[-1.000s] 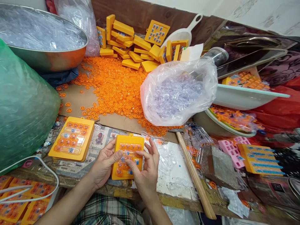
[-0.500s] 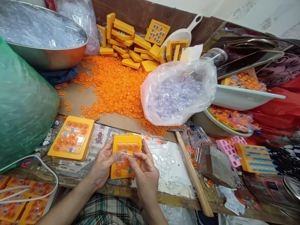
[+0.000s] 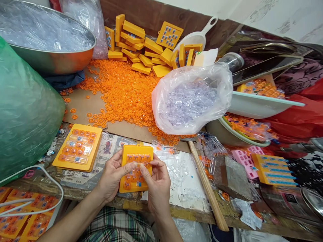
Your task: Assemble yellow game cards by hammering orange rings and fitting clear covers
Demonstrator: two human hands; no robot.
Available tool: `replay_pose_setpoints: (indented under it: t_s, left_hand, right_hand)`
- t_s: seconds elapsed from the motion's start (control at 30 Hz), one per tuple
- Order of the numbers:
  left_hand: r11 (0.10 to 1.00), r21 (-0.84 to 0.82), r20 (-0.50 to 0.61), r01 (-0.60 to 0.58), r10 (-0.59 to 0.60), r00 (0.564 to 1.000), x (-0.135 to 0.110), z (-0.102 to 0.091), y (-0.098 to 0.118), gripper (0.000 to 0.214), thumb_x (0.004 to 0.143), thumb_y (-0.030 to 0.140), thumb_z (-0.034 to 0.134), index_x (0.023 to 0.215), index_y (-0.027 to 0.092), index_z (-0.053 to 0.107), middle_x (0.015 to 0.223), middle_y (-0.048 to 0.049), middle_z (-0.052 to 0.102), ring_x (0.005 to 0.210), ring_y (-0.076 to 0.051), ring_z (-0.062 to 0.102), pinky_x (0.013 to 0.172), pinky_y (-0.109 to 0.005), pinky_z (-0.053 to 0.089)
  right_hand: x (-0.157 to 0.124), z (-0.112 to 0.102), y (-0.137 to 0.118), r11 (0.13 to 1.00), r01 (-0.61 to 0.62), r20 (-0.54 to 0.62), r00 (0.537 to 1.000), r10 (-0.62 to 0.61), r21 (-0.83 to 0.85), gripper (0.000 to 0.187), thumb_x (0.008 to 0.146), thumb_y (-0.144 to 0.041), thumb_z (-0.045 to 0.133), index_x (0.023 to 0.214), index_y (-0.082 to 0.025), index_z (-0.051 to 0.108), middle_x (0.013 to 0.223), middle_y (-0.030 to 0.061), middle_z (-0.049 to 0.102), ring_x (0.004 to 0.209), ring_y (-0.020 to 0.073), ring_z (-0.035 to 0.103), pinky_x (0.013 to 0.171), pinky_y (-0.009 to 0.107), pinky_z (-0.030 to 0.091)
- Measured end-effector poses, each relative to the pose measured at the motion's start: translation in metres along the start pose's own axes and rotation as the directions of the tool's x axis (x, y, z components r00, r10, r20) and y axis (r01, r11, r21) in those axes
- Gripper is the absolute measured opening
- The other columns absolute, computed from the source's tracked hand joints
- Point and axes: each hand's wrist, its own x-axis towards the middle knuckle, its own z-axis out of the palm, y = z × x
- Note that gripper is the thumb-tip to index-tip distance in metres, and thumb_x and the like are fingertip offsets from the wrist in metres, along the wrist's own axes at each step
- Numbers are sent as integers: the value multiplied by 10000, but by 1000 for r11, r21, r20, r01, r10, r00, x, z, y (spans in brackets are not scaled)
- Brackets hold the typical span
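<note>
A yellow plastic case (image 3: 136,150) with rows of clear and orange round pieces is held upright between my two hands. My left hand (image 3: 112,174) grips its left side, the thumb lying across the front. From the right, my right hand (image 3: 158,179) supports the case, and its thumb presses near the left thumb tip on the front. A small clear piece under the thumbs is mostly hidden. To the left, a second yellow case (image 3: 80,148) with orange and clear pieces lies on the bench, touched by neither hand.
Orange rings (image 3: 126,90) lie heaped behind, with stacked yellow cases (image 3: 151,50) beyond. A plastic bag (image 3: 161,101) of clear pieces stands right of centre. A wooden-handled hammer (image 3: 205,185) and a grey block (image 3: 234,176) lie right. A green bag (image 3: 27,111) bulges at left.
My thumbs have come down onto the front of the case, where a clear piece was held between the fingertips. The right fingers have closed nearer the case's right edge.
</note>
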Motion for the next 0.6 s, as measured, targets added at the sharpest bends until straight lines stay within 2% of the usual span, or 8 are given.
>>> replay_pose_setpoints:
  t_s: [0.1,0.17,0.27,0.37,0.43,0.5,0.53,0.6]
  left_hand:
    - [995,72,-44,-62,65,997,0,3,-4,520,756,173,733,1227,148,514,1101,-103,703,974,-236,677,895,-371,537]
    - [984,139,-75,-109,121,990,-2,5,-7,490,757,197,735,1198,140,529,1085,-100,707,968,-234,678,887,-357,542]
    - [966,210,-115,-153,180,977,-4,4,-10,501,759,215,734,1206,149,518,1111,-91,698,989,-224,672,908,-333,533]
    - [973,193,-125,-130,156,980,-3,1,-8,512,759,214,734,1211,161,500,1132,-90,690,1015,-224,665,927,-342,525]
    - [988,132,-129,-84,101,987,0,-1,-3,489,756,217,738,1182,165,502,1106,-91,699,977,-233,680,890,-369,547]
    - [997,58,-154,-41,49,987,3,-2,3,454,758,220,738,1147,172,508,1062,-82,712,927,-233,696,851,-386,566]
    - [999,26,-168,-20,24,986,4,-3,6,436,763,221,735,1134,175,511,1045,-76,717,914,-231,700,846,-389,568]
    - [1000,-21,-175,23,-27,984,5,-3,11,415,777,223,723,1132,184,512,1047,-74,717,924,-232,700,855,-395,565]
  right_hand:
    - [2,3,-2,1000,18,25,1000,-17,-24,335,720,-291,737,861,-246,436,995,16,584,910,173,618,800,327,521]
    - [3,5,-1,997,52,31,998,-50,-62,324,743,-308,707,844,-251,405,863,-20,552,803,149,607,735,297,525]
    - [4,2,1,977,127,52,991,-120,-170,285,762,-331,682,841,-245,422,829,-21,532,783,147,596,710,282,518]
    - [17,-15,-5,919,221,133,973,-187,-326,236,765,-368,677,874,-226,522,899,27,602,796,173,623,686,300,524]
    - [34,-31,-13,844,298,163,954,-250,-445,210,794,-370,645,928,-220,584,1000,67,640,838,196,632,728,342,524]
    - [56,-46,-20,730,372,170,926,-338,-573,171,815,-316,618,953,-217,635,1091,95,644,987,237,600,863,408,476]
    - [66,-52,-22,664,404,200,910,-364,-629,150,812,-273,609,941,-217,663,1080,95,660,1024,253,587,916,436,441]
    - [83,-58,-23,534,459,288,881,-374,-710,169,794,-181,586,906,-219,706,1015,89,702,1003,268,599,927,452,421]
